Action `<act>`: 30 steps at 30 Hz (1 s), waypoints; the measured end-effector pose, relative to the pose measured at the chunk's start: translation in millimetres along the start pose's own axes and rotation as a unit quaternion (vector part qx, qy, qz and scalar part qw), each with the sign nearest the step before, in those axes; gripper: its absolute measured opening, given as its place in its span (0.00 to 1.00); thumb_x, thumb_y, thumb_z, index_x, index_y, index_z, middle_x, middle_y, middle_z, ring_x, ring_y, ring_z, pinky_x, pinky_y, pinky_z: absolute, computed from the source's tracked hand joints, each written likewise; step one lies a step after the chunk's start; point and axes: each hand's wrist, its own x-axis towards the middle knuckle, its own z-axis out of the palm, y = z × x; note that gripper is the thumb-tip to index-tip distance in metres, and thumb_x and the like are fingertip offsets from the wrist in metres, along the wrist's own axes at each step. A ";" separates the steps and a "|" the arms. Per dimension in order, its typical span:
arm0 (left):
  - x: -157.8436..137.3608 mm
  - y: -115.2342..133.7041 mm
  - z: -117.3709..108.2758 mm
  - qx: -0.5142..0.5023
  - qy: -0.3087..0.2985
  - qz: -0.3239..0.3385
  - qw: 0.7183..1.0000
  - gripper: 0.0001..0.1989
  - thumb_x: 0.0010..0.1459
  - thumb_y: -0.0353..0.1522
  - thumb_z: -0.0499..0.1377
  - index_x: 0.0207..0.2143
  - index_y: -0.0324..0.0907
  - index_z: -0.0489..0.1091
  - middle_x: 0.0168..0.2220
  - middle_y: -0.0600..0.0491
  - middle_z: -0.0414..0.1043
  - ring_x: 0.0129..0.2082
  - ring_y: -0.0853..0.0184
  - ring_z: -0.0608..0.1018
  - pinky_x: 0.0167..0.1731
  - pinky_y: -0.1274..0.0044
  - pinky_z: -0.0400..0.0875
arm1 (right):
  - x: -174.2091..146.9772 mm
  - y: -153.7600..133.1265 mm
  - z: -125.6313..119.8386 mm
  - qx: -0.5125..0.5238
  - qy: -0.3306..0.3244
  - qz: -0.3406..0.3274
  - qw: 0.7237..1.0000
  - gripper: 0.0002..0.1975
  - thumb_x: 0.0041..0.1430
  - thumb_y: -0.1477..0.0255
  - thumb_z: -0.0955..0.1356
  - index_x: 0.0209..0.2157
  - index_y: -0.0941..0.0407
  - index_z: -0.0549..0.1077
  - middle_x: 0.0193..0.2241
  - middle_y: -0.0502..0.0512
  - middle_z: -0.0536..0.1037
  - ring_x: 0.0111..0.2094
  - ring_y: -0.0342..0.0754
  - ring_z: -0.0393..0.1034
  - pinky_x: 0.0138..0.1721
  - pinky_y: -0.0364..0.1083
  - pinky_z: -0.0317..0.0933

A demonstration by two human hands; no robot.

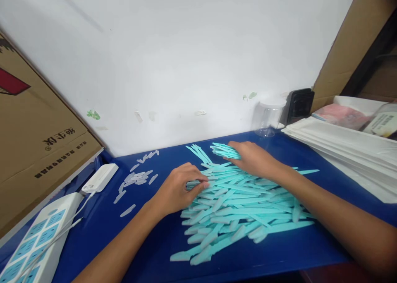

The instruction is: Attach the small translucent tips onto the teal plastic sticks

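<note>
On my feed, the right hand had its fingers curled snugly round a bunch of slim turquoise plastic sticks, overlapped too tightly for me to count. The left hand had its thumb and index fingertips drawn nearly together at the left edge of a broad heap of pale-tipped turquoise sticks; I couldn't tell whether they pinched one. That heap spread below the right fingers and rightward from the left ones, on a blue tabletop, far too tangled to number. Just left of the right fingers' bunch I saw a small loose group of turquoise sticks.

Left of the left fingers lay many small translucent whitish strips, some overlapping. Farther left I counted one white rectangular plastic device and one white power strip with blue socket panels. Beyond those, one brown cardboard box carried dark characters, reversed to my eye, and a ringed R; I couldn't read them. Beyond the right fingers, to the right, I had one clear lidded jar. Farther right, the label on one clear container was too blurred to read.
</note>
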 end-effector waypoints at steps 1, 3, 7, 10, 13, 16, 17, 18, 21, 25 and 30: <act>0.0 -1.5 -0.7 0.008 -0.001 -0.001 1.000 0.08 0.67 0.35 0.61 0.43 0.44 0.80 0.36 0.48 0.80 0.38 0.62 0.77 0.37 0.71 0.71 | 0.0 0.2 0.5 0.010 0.001 -0.003 1.000 0.16 0.68 0.60 0.67 0.49 0.56 0.72 0.38 0.61 0.82 0.35 0.56 0.77 0.28 0.45 0.58; 0.1 -5.7 -3.5 0.031 0.005 -0.006 0.999 0.09 0.67 0.36 0.60 0.42 0.44 0.80 0.36 0.49 0.80 0.38 0.63 0.76 0.37 0.72 0.70 | 0.0 0.9 1.5 0.023 -0.002 -0.002 1.000 0.18 0.68 0.59 0.66 0.51 0.56 0.72 0.38 0.61 0.82 0.36 0.57 0.78 0.30 0.45 0.60; -0.8 -20.2 -20.0 0.153 0.014 -0.057 0.987 0.12 0.69 0.38 0.57 0.41 0.43 0.79 0.35 0.49 0.78 0.37 0.62 0.76 0.37 0.72 0.68 | -0.2 0.7 1.5 0.025 -0.009 0.002 1.000 0.18 0.68 0.59 0.66 0.51 0.57 0.72 0.39 0.62 0.82 0.37 0.58 0.78 0.30 0.46 0.62; -4.5 -36.9 -45.8 0.257 -0.026 -0.129 0.957 0.14 0.68 0.38 0.57 0.37 0.43 0.79 0.32 0.49 0.77 0.34 0.62 0.76 0.34 0.72 0.65 | -0.9 -1.2 -0.8 0.022 -0.015 0.002 1.000 0.17 0.69 0.61 0.66 0.51 0.57 0.72 0.36 0.61 0.82 0.35 0.57 0.78 0.28 0.45 0.61; -13.3 -58.2 -76.9 0.260 -0.095 -0.227 0.934 0.12 0.63 0.41 0.60 0.34 0.44 0.79 0.28 0.52 0.76 0.29 0.63 0.75 0.29 0.74 0.62 | -1.8 -2.8 -3.0 0.024 -0.019 0.005 1.000 0.17 0.69 0.61 0.66 0.52 0.58 0.71 0.35 0.61 0.82 0.34 0.56 0.77 0.27 0.45 0.60; -25.9 -80.8 -101.5 0.213 -0.149 -0.328 0.908 0.13 0.53 0.43 0.65 0.35 0.44 0.78 0.29 0.53 0.76 0.28 0.62 0.76 0.27 0.75 0.63 | -2.3 -3.0 -3.5 0.022 -0.021 0.000 1.000 0.17 0.69 0.62 0.66 0.52 0.58 0.71 0.35 0.61 0.82 0.34 0.57 0.77 0.26 0.45 0.59; -30.1 -87.3 -106.9 0.202 -0.152 -0.346 0.904 0.15 0.50 0.44 0.67 0.35 0.44 0.78 0.30 0.52 0.77 0.29 0.62 0.77 0.28 0.75 0.64 | -2.4 -2.8 -3.4 0.020 -0.022 -0.001 1.000 0.17 0.69 0.62 0.66 0.52 0.58 0.71 0.36 0.62 0.82 0.34 0.57 0.77 0.26 0.45 0.59; -33.9 -92.9 -111.0 0.191 -0.152 -0.359 0.901 0.17 0.47 0.45 0.68 0.35 0.43 0.78 0.31 0.52 0.77 0.30 0.61 0.77 0.28 0.75 0.65 | -2.3 -2.7 -3.1 0.019 -0.023 -0.002 1.000 0.16 0.68 0.63 0.66 0.52 0.58 0.71 0.37 0.62 0.82 0.35 0.57 0.78 0.27 0.45 0.59; -41.2 -102.1 -116.3 0.153 -0.152 -0.401 0.890 0.23 0.40 0.48 0.70 0.34 0.42 0.78 0.32 0.51 0.78 0.29 0.61 0.78 0.27 0.76 0.66 | -2.1 -2.1 -2.5 0.019 -0.023 -0.002 1.000 0.17 0.68 0.63 0.66 0.52 0.58 0.72 0.39 0.63 0.82 0.37 0.58 0.78 0.29 0.45 0.61; -39.9 -99.6 -112.2 0.089 -0.190 -0.398 0.893 0.23 0.43 0.51 0.68 0.32 0.42 0.78 0.27 0.51 0.77 0.27 0.63 0.76 0.25 0.77 0.65 | -2.4 -1.4 -2.6 0.026 -0.021 -0.005 0.999 0.18 0.68 0.63 0.66 0.54 0.59 0.71 0.39 0.63 0.82 0.36 0.57 0.78 0.29 0.46 0.62; -30.8 -90.9 -93.5 0.076 -0.193 -0.332 0.920 0.19 0.53 0.49 0.63 0.31 0.42 0.78 0.30 0.51 0.78 0.30 0.62 0.77 0.28 0.76 0.67 | -3.3 -1.5 -2.1 0.038 -0.021 -0.006 0.999 0.19 0.68 0.63 0.66 0.55 0.59 0.71 0.40 0.63 0.82 0.37 0.57 0.78 0.29 0.45 0.61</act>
